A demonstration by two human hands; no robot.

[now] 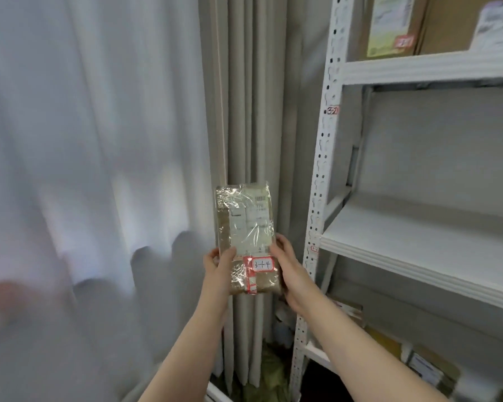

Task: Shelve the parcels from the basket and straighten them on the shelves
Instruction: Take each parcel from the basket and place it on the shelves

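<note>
Low in the middle of the frame, both hands hold one parcel point(246, 224) upright. It is a brown packet wrapped in shiny clear film, with a white shipping slip and a red-edged handwritten sticker point(262, 264) near its lower end. The left hand point(219, 264) grips the lower left edge, thumb across the front. The right hand point(288, 261) curls round the lower right edge.

The parcel is held in the air in front of the beige curtain point(253, 97). It is just left of the rack's perforated white post point(321, 169), which stands between it and the middle shelf point(418, 236) at right. A small numbered tag point(332, 110) sits on the post.

Cardboard boxes point(442, 24) stand on the top shelf point(430, 68) at upper right, and blurred packets point(427, 369) lie at lower right. A white sheer curtain point(84, 140) fills the left half.
</note>
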